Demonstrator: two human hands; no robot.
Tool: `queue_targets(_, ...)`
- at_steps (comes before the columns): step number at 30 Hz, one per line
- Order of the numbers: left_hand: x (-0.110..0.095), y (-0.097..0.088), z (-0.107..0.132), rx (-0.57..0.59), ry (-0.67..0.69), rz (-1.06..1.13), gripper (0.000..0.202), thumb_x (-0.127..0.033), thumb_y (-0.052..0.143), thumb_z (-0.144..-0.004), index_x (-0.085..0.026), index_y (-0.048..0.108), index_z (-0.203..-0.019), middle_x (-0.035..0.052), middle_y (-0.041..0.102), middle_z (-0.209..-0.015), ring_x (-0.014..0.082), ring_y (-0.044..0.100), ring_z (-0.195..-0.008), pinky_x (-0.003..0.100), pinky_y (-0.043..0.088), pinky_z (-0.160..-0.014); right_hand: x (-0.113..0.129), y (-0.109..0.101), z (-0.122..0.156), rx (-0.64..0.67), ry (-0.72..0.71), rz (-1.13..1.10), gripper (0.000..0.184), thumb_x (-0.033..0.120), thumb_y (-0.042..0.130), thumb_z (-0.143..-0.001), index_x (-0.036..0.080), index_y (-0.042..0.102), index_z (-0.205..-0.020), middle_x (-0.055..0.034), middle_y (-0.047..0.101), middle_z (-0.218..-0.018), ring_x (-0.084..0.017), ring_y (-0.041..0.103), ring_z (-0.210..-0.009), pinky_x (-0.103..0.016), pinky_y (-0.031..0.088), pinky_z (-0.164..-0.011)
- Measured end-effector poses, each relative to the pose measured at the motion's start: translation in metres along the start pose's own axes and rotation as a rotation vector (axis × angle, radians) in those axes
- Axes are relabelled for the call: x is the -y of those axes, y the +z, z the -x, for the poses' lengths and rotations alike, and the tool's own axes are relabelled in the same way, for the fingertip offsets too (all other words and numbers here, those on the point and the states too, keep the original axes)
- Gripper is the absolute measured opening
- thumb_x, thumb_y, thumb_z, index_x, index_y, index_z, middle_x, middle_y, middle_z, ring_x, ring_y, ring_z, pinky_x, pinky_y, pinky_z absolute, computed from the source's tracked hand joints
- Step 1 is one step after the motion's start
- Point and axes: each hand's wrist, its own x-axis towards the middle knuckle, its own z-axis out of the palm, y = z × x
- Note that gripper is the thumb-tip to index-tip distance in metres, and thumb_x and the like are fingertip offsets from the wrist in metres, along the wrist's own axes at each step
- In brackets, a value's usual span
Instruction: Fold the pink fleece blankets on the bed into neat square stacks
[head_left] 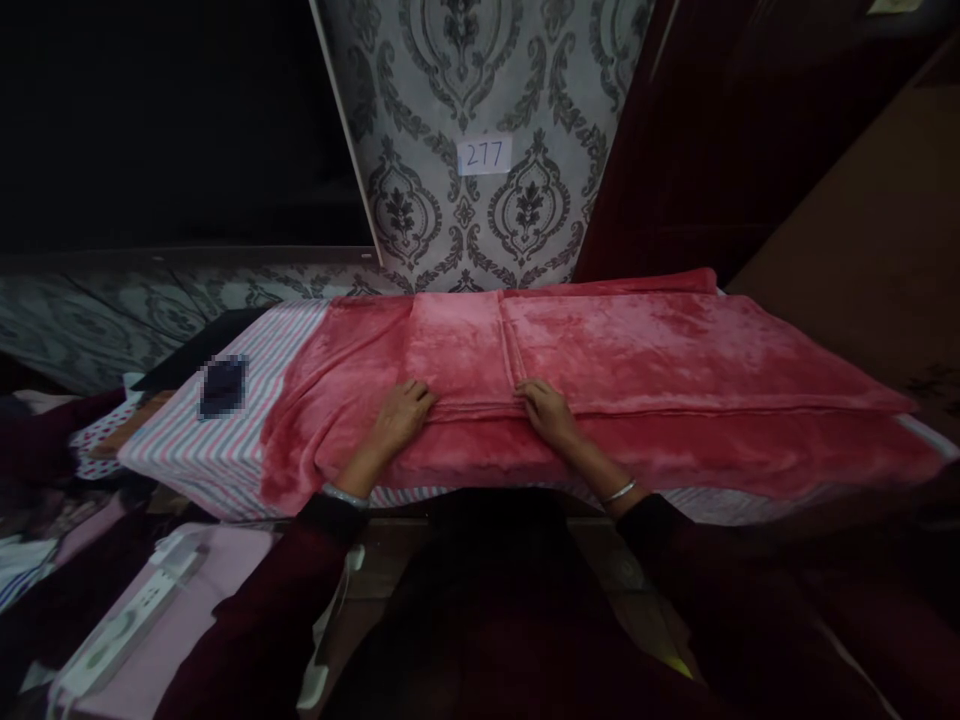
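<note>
A pink-red plush blanket (637, 350) lies spread over a table, with part of it folded over into layers. Its folded flap (454, 345) stands left of centre, and a raised edge runs front to back beside it. At the flap's front left corner, my left hand (405, 410) has its fingers curled onto the blanket. My right hand (549, 408) pinches the layered edge at the flap's front right corner. Both palms face down, and the fingertips are partly hidden in the cloth.
A striped cloth (232, 440) covers the table under the blanket, with a dark blurred-out object (223, 387) on its left. At lower left, a white power strip (124, 625) rests on a pink surface (217, 575). A large black screen (172, 120) and patterned wall stand behind.
</note>
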Motion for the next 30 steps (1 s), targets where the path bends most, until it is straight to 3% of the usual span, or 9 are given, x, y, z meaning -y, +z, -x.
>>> queue_targets(5, 0.003, 0.002, 0.009, -0.052, -0.010, 0.045, 0.030, -0.016, 0.045, -0.098, -0.021, 0.074, -0.107, 0.0103, 0.063, -0.096, 0.0252, 0.055, -0.092, 0.040, 0.047, -0.082, -0.005, 0.002, 0.003, -0.019, 0.002, 0.003, 0.033, 0.009, 0.044, -0.087, 0.023, 0.071, -0.101, -0.0096, 0.070, -0.108, -0.026, 0.063, -0.110, -0.048, 0.052, -0.101)
queue_targets(11, 0.004, 0.003, 0.014, -0.021, -0.011, 0.057, 0.032, -0.018, 0.044, -0.097, -0.019, 0.074, -0.108, 0.0120, 0.063, -0.096, 0.0262, 0.056, -0.092, 0.040, 0.048, -0.082, -0.009, 0.001, 0.006, 0.011, -0.018, 0.050, 0.029, 0.009, 0.048, -0.086, 0.022, 0.070, -0.100, -0.0098, 0.071, -0.106, -0.026, 0.064, -0.107, -0.048, 0.051, -0.099)
queue_targets(19, 0.009, -0.006, 0.018, -0.025, -0.051, 0.088, 0.028, -0.033, 0.062, -0.091, -0.020, 0.070, -0.115, 0.0117, 0.064, -0.109, 0.0283, 0.059, -0.102, 0.043, 0.049, -0.092, -0.002, -0.015, -0.001, 0.232, -0.040, 0.245, 0.028, 0.011, 0.054, -0.092, 0.019, 0.066, -0.116, -0.0106, 0.069, -0.113, -0.025, 0.061, -0.106, -0.040, 0.048, -0.097)
queue_targets(24, 0.008, -0.009, 0.014, 0.040, -0.044, 0.017, 0.020, -0.023, 0.056, -0.094, -0.019, 0.067, -0.110, 0.0114, 0.064, -0.107, 0.0273, 0.058, -0.101, 0.041, 0.048, -0.092, 0.012, -0.015, -0.010, 0.321, 0.003, 0.447, 0.022, 0.009, 0.049, -0.096, 0.019, 0.067, -0.104, -0.0128, 0.067, -0.105, -0.027, 0.059, -0.100, -0.037, 0.046, -0.088)
queue_targets(30, 0.000, -0.008, 0.014, 0.043, -0.091, -0.104, 0.020, -0.012, 0.047, -0.093, -0.020, 0.066, -0.095, 0.0113, 0.063, -0.099, 0.0273, 0.057, -0.097, 0.041, 0.047, -0.086, 0.019, -0.010, -0.007, 0.270, -0.013, 0.559, 0.024, 0.009, 0.049, -0.098, 0.021, 0.069, -0.101, -0.0122, 0.068, -0.103, -0.027, 0.058, -0.098, -0.035, 0.045, -0.082)
